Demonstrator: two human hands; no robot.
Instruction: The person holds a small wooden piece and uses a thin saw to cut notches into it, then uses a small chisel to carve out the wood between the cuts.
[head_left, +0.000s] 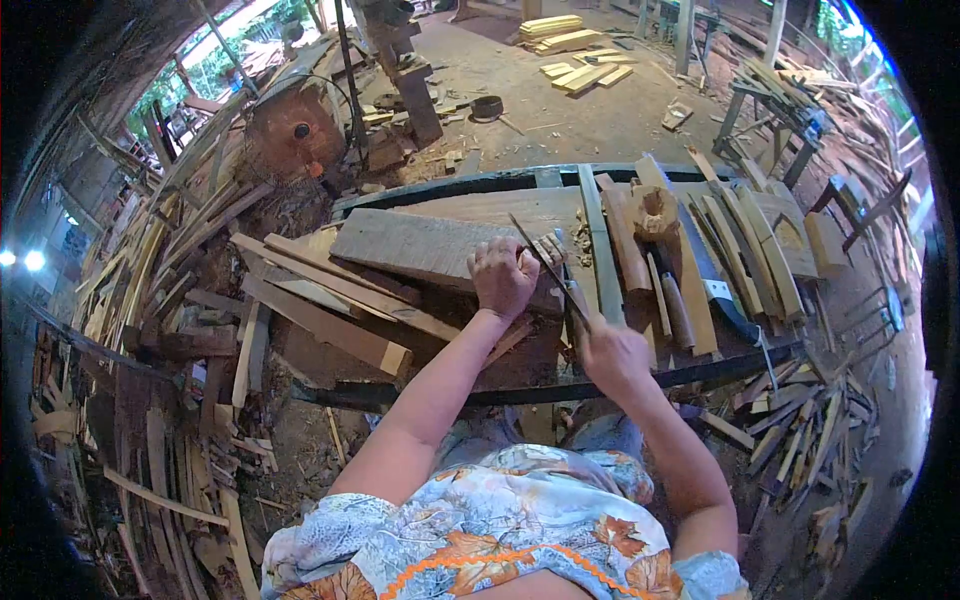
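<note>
My left hand [503, 275] is closed in a fist at the right end of a thick grey wooden board [410, 245] on the workbench; what its fingers hold is hard to make out. A small light notched wood piece [547, 254] shows just right of its fingers. My right hand [614, 354] is wrapped round the lower end of a long, thin dark tool [545, 255], which looks like a file or blade. That tool slants up and left, past the small piece and close to my left hand's fingers.
Right of my hands lie a wooden mallet [655, 212], a saw with a black handle [735, 315], a round wooden handle [677, 312] and wood strips [745, 250]. A dark rail [500, 396] edges the bench near me. Scrap wood [180, 450] is piled at left.
</note>
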